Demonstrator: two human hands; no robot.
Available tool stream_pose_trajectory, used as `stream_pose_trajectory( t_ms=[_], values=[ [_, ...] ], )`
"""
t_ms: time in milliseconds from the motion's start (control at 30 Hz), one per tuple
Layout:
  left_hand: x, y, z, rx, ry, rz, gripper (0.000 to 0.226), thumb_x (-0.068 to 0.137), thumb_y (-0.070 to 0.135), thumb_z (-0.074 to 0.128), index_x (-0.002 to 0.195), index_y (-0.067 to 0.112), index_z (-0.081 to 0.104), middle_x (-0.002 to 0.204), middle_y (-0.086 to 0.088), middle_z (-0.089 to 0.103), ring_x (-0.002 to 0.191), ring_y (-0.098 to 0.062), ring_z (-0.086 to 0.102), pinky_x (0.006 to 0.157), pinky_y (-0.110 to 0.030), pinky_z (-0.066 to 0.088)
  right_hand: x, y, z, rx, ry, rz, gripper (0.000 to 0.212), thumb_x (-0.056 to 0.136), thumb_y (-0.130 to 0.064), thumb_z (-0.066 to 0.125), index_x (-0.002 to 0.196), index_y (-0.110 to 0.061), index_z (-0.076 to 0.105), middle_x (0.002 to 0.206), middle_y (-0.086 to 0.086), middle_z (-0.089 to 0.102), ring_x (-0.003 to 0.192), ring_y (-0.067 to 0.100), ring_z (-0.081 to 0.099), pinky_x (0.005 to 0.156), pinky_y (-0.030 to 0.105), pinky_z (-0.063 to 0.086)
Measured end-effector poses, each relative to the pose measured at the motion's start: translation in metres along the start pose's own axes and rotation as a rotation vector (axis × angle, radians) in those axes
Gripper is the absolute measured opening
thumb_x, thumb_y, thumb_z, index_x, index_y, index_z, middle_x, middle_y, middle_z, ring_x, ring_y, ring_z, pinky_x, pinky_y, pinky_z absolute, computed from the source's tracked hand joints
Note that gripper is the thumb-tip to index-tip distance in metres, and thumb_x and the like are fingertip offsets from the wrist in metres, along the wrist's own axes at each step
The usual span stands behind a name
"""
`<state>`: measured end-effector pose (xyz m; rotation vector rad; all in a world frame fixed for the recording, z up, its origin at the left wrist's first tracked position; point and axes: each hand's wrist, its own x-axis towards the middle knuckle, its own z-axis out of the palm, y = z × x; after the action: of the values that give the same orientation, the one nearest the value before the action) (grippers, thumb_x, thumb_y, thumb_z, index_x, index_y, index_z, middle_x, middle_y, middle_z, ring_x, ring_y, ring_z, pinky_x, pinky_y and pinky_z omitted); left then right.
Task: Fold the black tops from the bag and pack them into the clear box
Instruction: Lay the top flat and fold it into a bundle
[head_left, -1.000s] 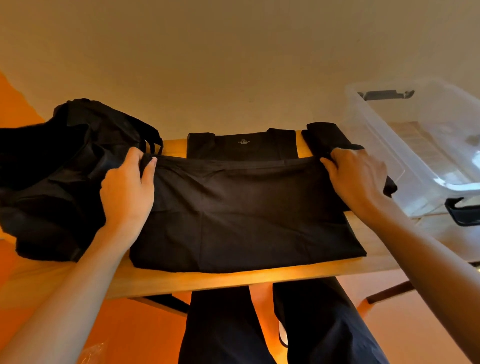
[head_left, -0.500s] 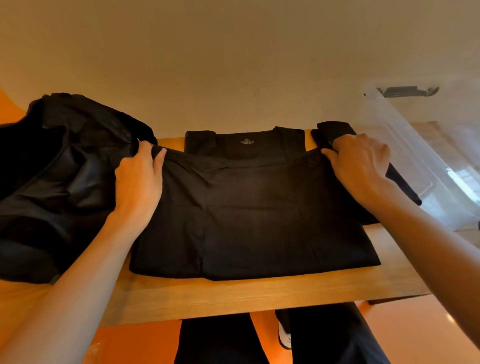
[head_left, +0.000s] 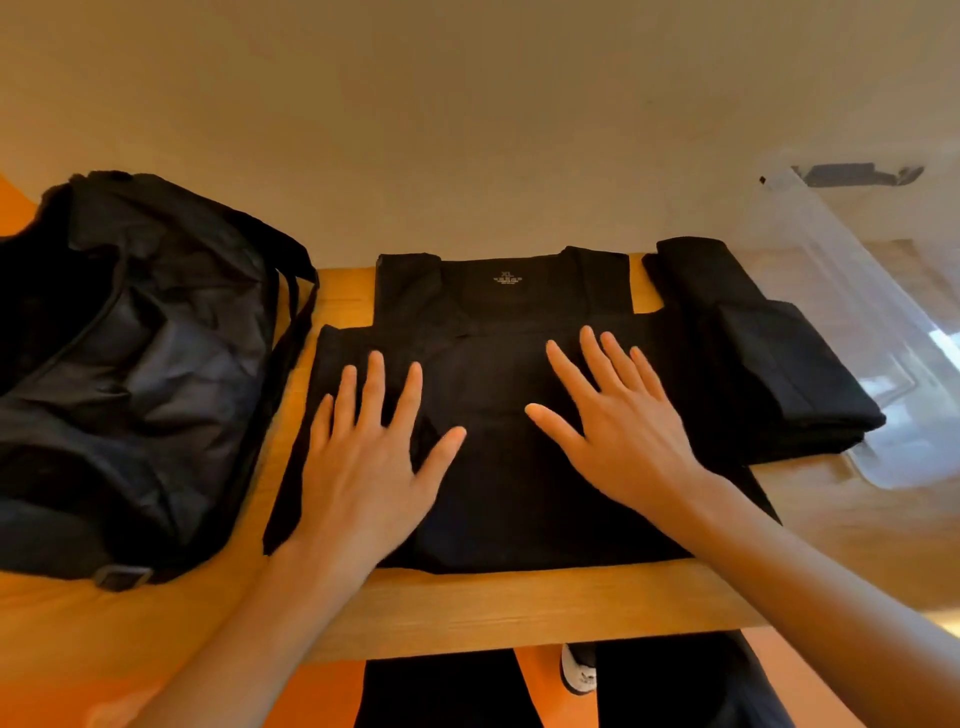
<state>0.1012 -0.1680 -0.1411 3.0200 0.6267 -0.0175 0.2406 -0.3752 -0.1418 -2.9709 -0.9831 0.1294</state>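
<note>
A black top (head_left: 498, 499) lies flat in the middle of the wooden table (head_left: 519, 608), its lower half folded up, its neck and straps showing at the far side. My left hand (head_left: 369, 452) rests flat on its left part, fingers spread. My right hand (head_left: 613, 415) lies flat on its right part, fingers spread too. A folded black top (head_left: 769, 364) sits just to the right, touching the clear box (head_left: 883, 332). The black bag (head_left: 135, 364) slumps on the table's left end.
A beige wall rises right behind the table's far edge. The clear box stands at the right end and is blurred. Below the table's near edge I see dark trouser legs, a white shoe (head_left: 579, 675) and an orange floor.
Both hands let go of the folded edge's corners and moved inward and toward me, now pressing flat on the top. The view shifted and shows more of the table.
</note>
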Motion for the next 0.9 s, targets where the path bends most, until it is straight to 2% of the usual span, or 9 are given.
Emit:
stream_pose_trajectory(
  t_ms=[100,200,300,400,533,667,733,833,900],
  values=[
    [-0.008,-0.021,0.019,-0.039,0.028,0.013,0.081,0.092,0.076,-0.011,0.161,0.034,-0.006,0.171,-0.004,-0.005,0.157,-0.023,-0.007,0.128,-0.044,0.004,-0.001,0.017,0.015,0.028,-0.052,0.094,0.075,0.094,-0.077,-0.001,0.158,-0.041,-0.015,0.169,0.001,-0.019,0.154,0.021,-0.022,0.125,0.045,-0.011],
    [-0.01,-0.04,0.015,-0.091,0.041,0.01,0.081,0.093,0.076,-0.011,0.162,0.034,-0.003,0.172,-0.004,-0.005,0.157,-0.02,-0.008,0.126,-0.04,0.002,-0.005,0.027,0.015,0.003,-0.06,0.143,0.074,0.094,-0.075,0.001,0.158,-0.041,-0.016,0.169,0.001,-0.02,0.154,0.02,-0.022,0.124,0.044,-0.012],
    [-0.025,-0.042,0.004,-0.18,0.154,-0.098,0.076,0.102,0.068,0.02,0.163,0.022,0.019,0.17,-0.011,0.013,0.156,-0.029,0.014,0.122,-0.044,0.022,-0.008,0.022,0.012,-0.021,-0.034,0.153,0.076,0.095,-0.073,-0.001,0.16,-0.036,-0.012,0.17,0.01,-0.014,0.155,0.026,-0.018,0.126,0.044,-0.008],
    [-0.051,-0.033,0.002,-0.156,0.188,-0.234,0.072,0.104,0.058,0.034,0.153,0.007,0.04,0.148,-0.021,0.048,0.129,-0.039,0.046,0.101,-0.051,0.046,-0.021,-0.003,0.005,-0.011,0.069,0.052,0.075,0.1,-0.07,0.002,0.163,-0.03,-0.003,0.17,0.016,-0.003,0.157,0.03,-0.01,0.127,0.046,-0.004],
    [-0.077,-0.029,0.004,-0.092,0.165,-0.288,0.066,0.091,0.04,0.069,0.141,0.0,0.054,0.12,-0.024,0.059,0.102,-0.041,0.054,0.079,-0.051,0.051,-0.047,-0.058,0.014,0.085,0.025,-0.146,0.074,0.097,-0.073,-0.002,0.161,-0.036,-0.01,0.17,0.009,-0.014,0.155,0.025,-0.019,0.126,0.043,-0.01],
    [-0.097,-0.03,-0.006,-0.275,0.16,-0.388,0.064,0.092,0.042,0.069,0.143,0.01,0.05,0.114,-0.014,0.056,0.109,-0.034,0.051,0.086,-0.045,0.05,-0.055,-0.071,0.025,0.063,0.045,-0.152,0.077,0.097,-0.075,-0.007,0.162,-0.035,-0.004,0.171,0.011,-0.006,0.157,0.027,-0.012,0.127,0.045,-0.004],
    [-0.107,-0.034,-0.009,-0.468,0.161,-0.45,0.055,0.094,0.043,0.066,0.14,0.016,0.051,0.115,-0.002,0.06,0.112,-0.026,0.054,0.085,-0.036,0.05,-0.059,-0.069,0.024,0.054,0.064,-0.152,0.076,0.098,-0.073,-0.004,0.163,-0.033,-0.001,0.171,0.012,-0.002,0.157,0.029,-0.008,0.128,0.047,0.0],
    [-0.12,-0.041,-0.011,-0.836,0.181,-0.515,0.044,0.097,0.035,0.066,0.138,0.028,0.052,0.108,0.022,0.055,0.106,-0.007,0.058,0.078,-0.02,0.045,-0.072,-0.077,0.021,0.056,0.075,-0.204,0.076,0.1,-0.072,0.001,0.163,-0.031,0.004,0.171,0.013,0.002,0.158,0.03,-0.003,0.128,0.049,0.005],
    [-0.123,-0.043,-0.011,-0.955,0.215,-0.528,0.044,0.097,0.03,0.067,0.14,0.031,0.055,0.105,0.022,0.058,0.099,0.002,0.059,0.077,-0.016,0.043,-0.08,-0.087,0.023,0.07,0.062,-0.244,0.075,0.101,-0.072,0.003,0.163,-0.031,0.006,0.17,0.013,0.004,0.158,0.029,-0.002,0.128,0.049,0.006]
  ],
)
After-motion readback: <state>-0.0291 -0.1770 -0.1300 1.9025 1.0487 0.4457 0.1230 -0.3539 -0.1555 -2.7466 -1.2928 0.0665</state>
